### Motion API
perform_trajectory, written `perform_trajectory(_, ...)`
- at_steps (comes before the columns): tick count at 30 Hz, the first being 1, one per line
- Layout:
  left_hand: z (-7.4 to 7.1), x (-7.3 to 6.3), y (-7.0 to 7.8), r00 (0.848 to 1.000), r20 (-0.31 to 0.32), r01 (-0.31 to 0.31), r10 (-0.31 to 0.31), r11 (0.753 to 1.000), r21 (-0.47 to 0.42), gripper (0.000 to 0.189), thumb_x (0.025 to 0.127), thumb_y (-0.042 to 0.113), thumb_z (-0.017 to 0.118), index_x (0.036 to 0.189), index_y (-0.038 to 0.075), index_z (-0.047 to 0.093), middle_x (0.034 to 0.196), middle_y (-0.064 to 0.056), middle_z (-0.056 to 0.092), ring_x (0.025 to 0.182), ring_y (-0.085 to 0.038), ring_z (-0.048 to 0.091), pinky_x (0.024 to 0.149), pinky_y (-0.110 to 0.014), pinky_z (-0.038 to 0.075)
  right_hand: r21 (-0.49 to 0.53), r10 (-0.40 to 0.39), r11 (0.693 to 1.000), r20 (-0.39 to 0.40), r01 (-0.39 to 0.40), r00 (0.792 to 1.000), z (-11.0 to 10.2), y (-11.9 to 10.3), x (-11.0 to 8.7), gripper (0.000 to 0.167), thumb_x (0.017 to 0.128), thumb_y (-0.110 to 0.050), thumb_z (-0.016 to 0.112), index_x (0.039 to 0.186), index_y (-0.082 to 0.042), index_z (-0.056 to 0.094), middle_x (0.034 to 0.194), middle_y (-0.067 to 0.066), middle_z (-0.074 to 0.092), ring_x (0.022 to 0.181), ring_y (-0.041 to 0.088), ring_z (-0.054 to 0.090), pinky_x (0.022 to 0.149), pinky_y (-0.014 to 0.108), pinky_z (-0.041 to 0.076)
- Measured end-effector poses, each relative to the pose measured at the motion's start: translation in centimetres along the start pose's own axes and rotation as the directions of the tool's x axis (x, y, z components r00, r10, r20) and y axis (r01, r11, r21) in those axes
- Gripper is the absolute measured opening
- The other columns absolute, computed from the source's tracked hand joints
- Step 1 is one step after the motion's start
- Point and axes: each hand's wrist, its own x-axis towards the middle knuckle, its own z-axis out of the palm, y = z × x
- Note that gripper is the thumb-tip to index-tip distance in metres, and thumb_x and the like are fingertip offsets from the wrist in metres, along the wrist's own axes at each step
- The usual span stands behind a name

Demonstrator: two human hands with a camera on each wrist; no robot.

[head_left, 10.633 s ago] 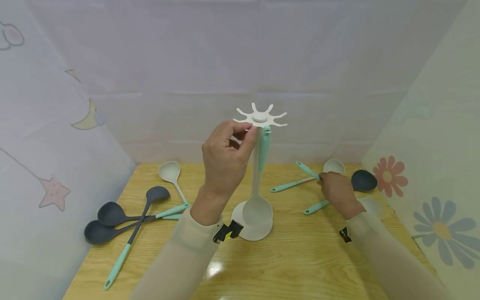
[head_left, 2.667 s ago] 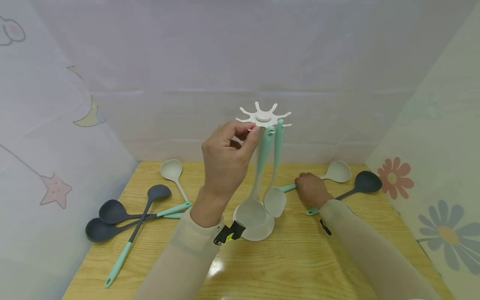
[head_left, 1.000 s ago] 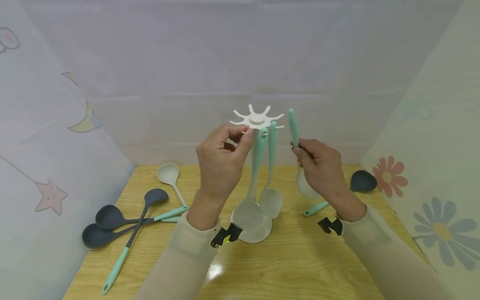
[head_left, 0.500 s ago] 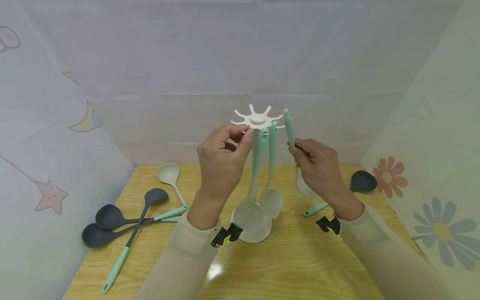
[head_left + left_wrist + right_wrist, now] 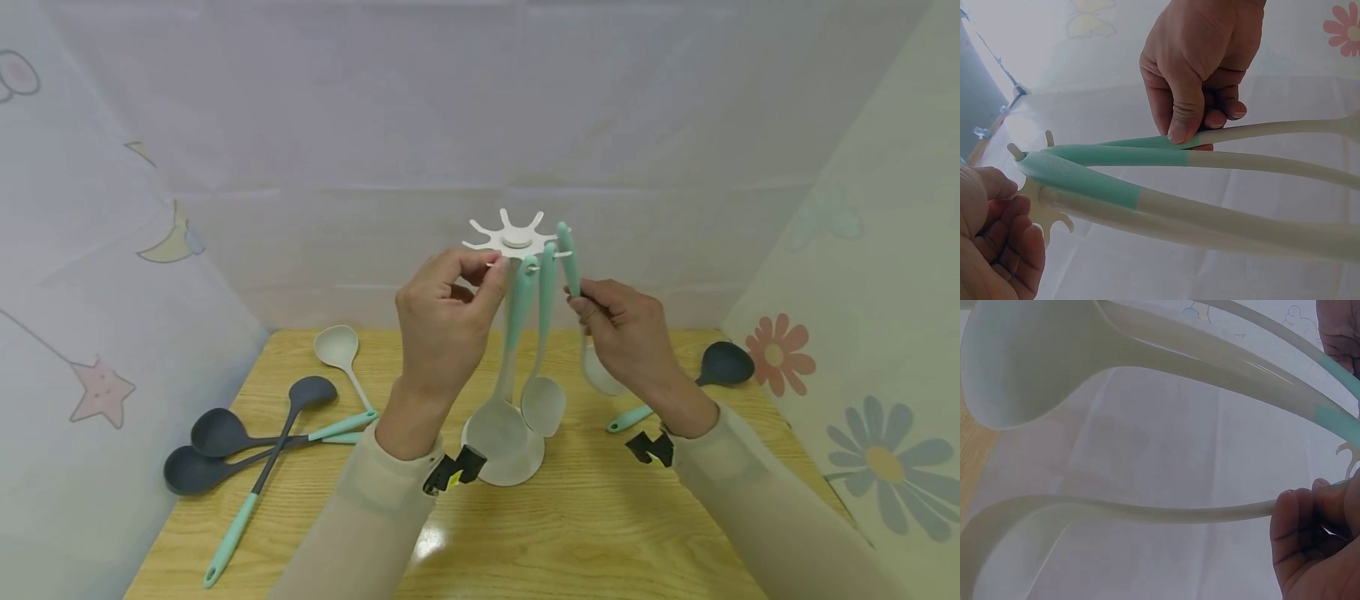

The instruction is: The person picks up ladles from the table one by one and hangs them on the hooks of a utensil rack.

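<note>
My left hand (image 5: 450, 321) pinches one arm of a white utensil stand (image 5: 516, 237) whose top spreads into several thin hooks. My right hand (image 5: 630, 333) pinches a cream ladle by its mint handle (image 5: 567, 260), just where green meets cream. The handle's top end overlaps a right-hand hook in the head view; the ladle's bowl (image 5: 1007, 550) hangs below, in the right wrist view. On the hooks between both hands hang a larger cream ladle (image 5: 495, 429) and a smaller cream spoon (image 5: 543, 406), mint handles up. In the left wrist view, the right thumb (image 5: 1185, 122) presses the handle.
Several dark ladles (image 5: 217, 433) with mint handles lie crossed on the wooden table (image 5: 570, 533) at left, with a cream ladle (image 5: 337, 346) behind them. Another dark ladle (image 5: 726, 364) lies at right, partly behind my right arm. Printed sheets wall the table's back and sides.
Since the oldest frame the smaller spoon has come onto the stand. My right hand has lifted another cream ladle from the right and brought it leftward to a hook. My left hand keeps its pinch.
</note>
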Motion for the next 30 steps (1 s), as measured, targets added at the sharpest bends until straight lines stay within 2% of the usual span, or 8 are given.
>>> perform_trajectory(3,0.0,0.0,0.0,1.0,0.0,0.003,-0.003,1.0,0.0,0.01,0.095,0.01,0.078,0.094,0.0,0.078,0.09,-0.011,0.079,0.072,-0.017,0.067,0.062,-0.027,0.057,0.008,-0.005,1.0,0.005,0.005,1.0,0.2,0.0,0.0,0.017,0.099,0.003,0.069,0.112,0.005,0.078,0.087,0.013,0.075,0.066,0.011,0.062,0.063,0.009,0.048)
perform_trajectory(10,0.0,0.0,0.0,1.0,0.001,0.013,-0.013,1.0,0.002,0.009,0.095,0.009,0.078,0.094,0.001,0.079,0.09,-0.01,0.079,0.073,-0.017,0.067,0.063,-0.023,0.056,0.03,-0.02,0.999,0.016,0.02,1.0,0.6,0.3,0.0,0.016,0.098,0.005,0.07,0.111,0.005,0.079,0.088,0.013,0.075,0.065,0.021,0.065,0.065,0.008,0.049)
perform_trajectory(23,0.0,0.1,0.2,1.0,0.007,0.021,-0.021,1.0,0.002,0.009,0.095,0.009,0.078,0.095,0.001,0.079,0.09,-0.01,0.079,0.073,-0.017,0.067,0.063,-0.022,0.055,0.066,-0.001,0.998,0.036,-0.001,0.999,1.4,-0.1,0.1,0.019,0.1,0.001,0.069,0.116,0.0,0.079,0.08,0.011,0.072,0.063,0.023,0.063,0.063,0.013,0.048)
perform_trajectory(30,-0.1,0.1,0.1,1.0,0.011,0.018,-0.018,1.0,0.002,0.009,0.095,0.009,0.078,0.094,0.0,0.079,0.091,-0.011,0.079,0.074,-0.018,0.068,0.063,-0.023,0.056,0.059,-0.005,0.998,0.026,0.004,1.0,1.9,0.1,0.2,0.019,0.1,0.002,0.068,0.116,0.0,0.079,0.079,0.01,0.071,0.064,0.016,0.061,0.063,0.014,0.048)
